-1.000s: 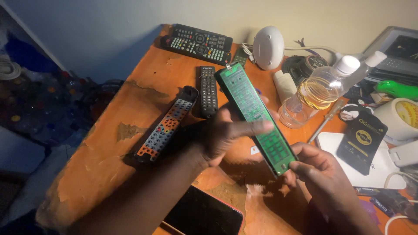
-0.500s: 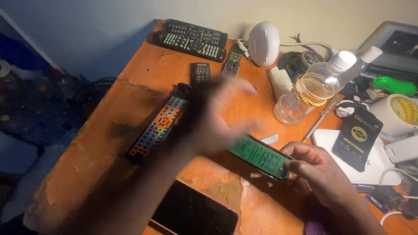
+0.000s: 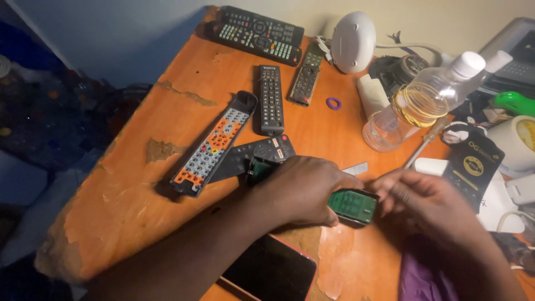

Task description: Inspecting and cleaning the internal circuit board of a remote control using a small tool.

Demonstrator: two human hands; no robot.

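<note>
A long green circuit board [image 3: 352, 205] lies low over the orange table [image 3: 139, 200], most of it hidden under my left hand [image 3: 304, 189], which grips its middle. My right hand [image 3: 429, 203] pinches the board's right end with its fingertips. The board's left end meets a black remote cover [image 3: 262, 155] just left of my left hand. Beside that cover lies an open remote shell with a grey and orange rubber keypad [image 3: 214, 146].
Three black remotes [image 3: 256, 32] [image 3: 271, 100] [image 3: 305, 77] lie at the back. A white round device [image 3: 353, 42], a clear bottle [image 3: 415, 106], a screwdriver [image 3: 424, 146], a black pouch [image 3: 473, 167] and a small purple ring [image 3: 333, 103] crowd the right. A dark phone [image 3: 270, 273] sits at the front edge.
The green board, held up at a slant a second ago, has come down flat near the table. My left hand has swept over it and now covers its middle.
</note>
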